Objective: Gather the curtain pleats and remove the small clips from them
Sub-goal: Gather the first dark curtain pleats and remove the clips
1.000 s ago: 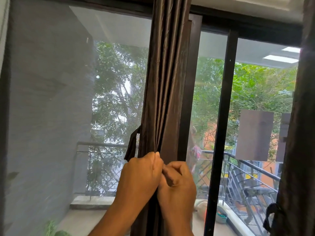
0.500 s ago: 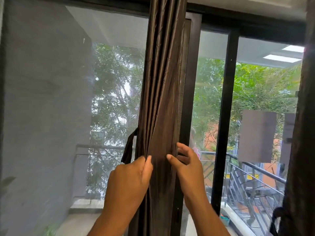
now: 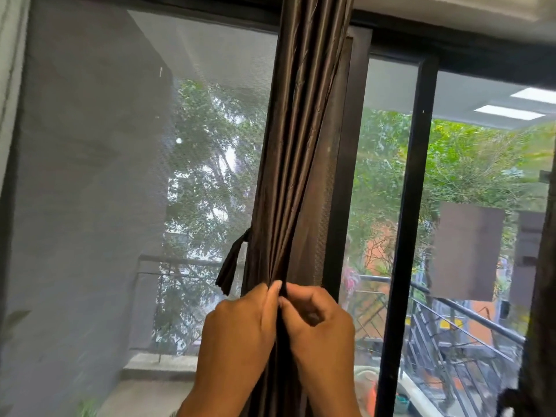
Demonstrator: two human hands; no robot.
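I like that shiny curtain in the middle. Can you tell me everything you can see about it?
The curtain is dark brown and looks like smooth, slightly shiny cloth. It hangs in front of the window, bunched into long narrow pleats that run down from the top edge of the picture. A strip of the same brown cloth dangles at its left side. Low down, the left hand and the right hand squeeze the folds together between them. No clip can be seen on it.
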